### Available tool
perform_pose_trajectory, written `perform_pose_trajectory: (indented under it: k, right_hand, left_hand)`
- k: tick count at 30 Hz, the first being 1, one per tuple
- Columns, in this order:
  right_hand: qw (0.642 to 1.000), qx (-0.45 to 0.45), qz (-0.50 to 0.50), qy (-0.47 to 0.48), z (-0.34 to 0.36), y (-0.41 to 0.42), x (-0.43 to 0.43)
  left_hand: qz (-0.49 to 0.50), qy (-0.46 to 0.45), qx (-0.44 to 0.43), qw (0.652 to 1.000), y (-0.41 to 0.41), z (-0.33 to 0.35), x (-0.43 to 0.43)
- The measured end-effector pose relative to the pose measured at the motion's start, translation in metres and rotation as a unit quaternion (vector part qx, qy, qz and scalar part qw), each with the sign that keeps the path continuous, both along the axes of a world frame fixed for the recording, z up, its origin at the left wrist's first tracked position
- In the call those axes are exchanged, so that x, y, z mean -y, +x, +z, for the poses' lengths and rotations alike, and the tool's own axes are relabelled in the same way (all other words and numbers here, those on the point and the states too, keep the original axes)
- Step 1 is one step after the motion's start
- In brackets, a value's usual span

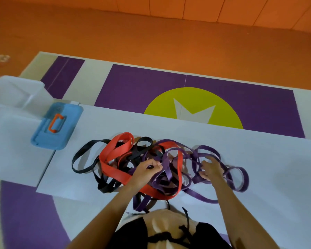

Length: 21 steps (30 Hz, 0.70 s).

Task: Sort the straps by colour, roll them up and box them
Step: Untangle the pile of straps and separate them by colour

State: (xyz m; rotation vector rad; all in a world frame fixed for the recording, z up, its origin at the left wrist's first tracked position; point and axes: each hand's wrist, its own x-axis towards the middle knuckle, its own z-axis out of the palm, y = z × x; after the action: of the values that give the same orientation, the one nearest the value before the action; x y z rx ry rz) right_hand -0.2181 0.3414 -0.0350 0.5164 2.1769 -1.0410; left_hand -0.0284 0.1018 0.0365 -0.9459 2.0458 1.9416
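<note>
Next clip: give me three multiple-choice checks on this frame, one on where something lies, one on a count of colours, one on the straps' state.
1. Where does the blue lid lie relative to the strap pile?
A. left of it
B. right of it
C. on top of it

2. How many strap colours are in the pile?
A. two
B. three
C. five

3. What state are the straps in?
A. rolled up
B. packed in the box
C. loose and tangled together

Key:
1 A, the lid sits off the pile's left side, apart from it.
2 B, a red strap, a black strap and a purple strap show, and no other colour.
3 C, the loops cross over one another and none is rolled.
</note>
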Motion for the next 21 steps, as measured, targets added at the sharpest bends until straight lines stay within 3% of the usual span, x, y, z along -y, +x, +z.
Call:
perform_pose_trajectory:
  k: [3, 7, 11, 15, 21]
  right_hand:
    - [0.977, -0.011, 0.194, 0.091, 0.006, 0.002, 0.001]
    - [0.971, -0.091, 0.194, 0.107, 0.013, 0.011, -0.002]
    - [0.969, -0.209, 0.134, -0.011, 0.04, 0.01, 0.004]
    - [0.945, -0.278, 0.121, -0.12, 0.083, 0.016, 0.016]
    - [0.924, -0.19, 0.187, -0.273, 0.119, 0.039, 0.019]
  left_hand:
    - [0.006, -0.021, 0.009, 1.0, 0.0, -0.001, -0.002]
    - [-0.001, -0.021, 0.019, 1.0, -0.005, -0.005, -0.012]
    - [-0.02, 0.015, 0.034, 0.999, -0.015, -0.008, -0.022]
    - [-0.073, -0.044, 0.051, 0.995, -0.03, -0.022, -0.03]
    - [0.021, 0.027, 0.056, 0.998, -0.045, -0.036, -0.046]
